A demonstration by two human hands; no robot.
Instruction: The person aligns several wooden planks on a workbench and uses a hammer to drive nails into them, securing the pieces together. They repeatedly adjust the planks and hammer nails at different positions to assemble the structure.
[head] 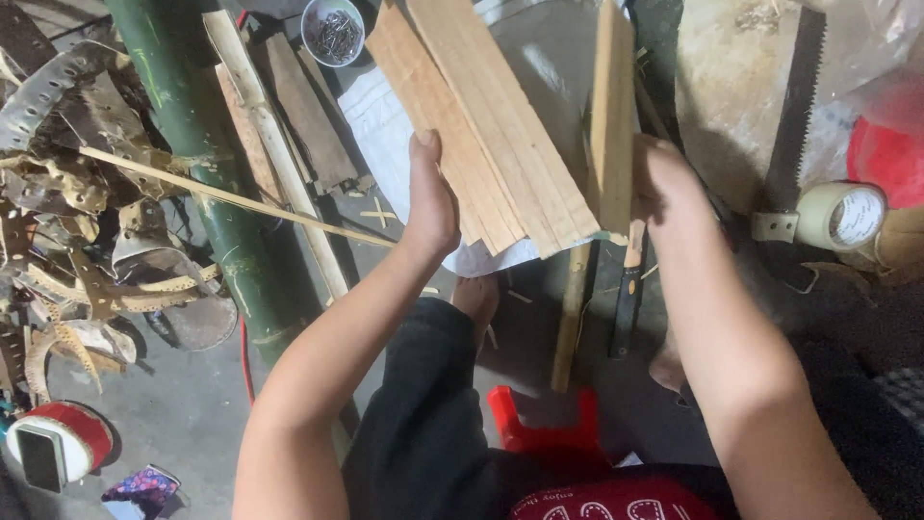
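Observation:
My left hand [429,197] grips the near end of a fan of several flat bamboo slats [481,116], held side by side and angled up and away. Just to their right, my right hand [664,183] holds another pale slat [612,106] upright. Below the hands a bamboo stick [570,318] and a dark-handled knife [628,299] lie on the floor. My bare foot [478,297] shows between my arms.
A thick green bamboo pole [207,164] runs down the left beside a pile of perforated scrap strips [67,212]. A bowl of nails [333,31] sits at the top. A hand saw [799,106], a tape roll [843,216] and a red stool [544,424] are close by.

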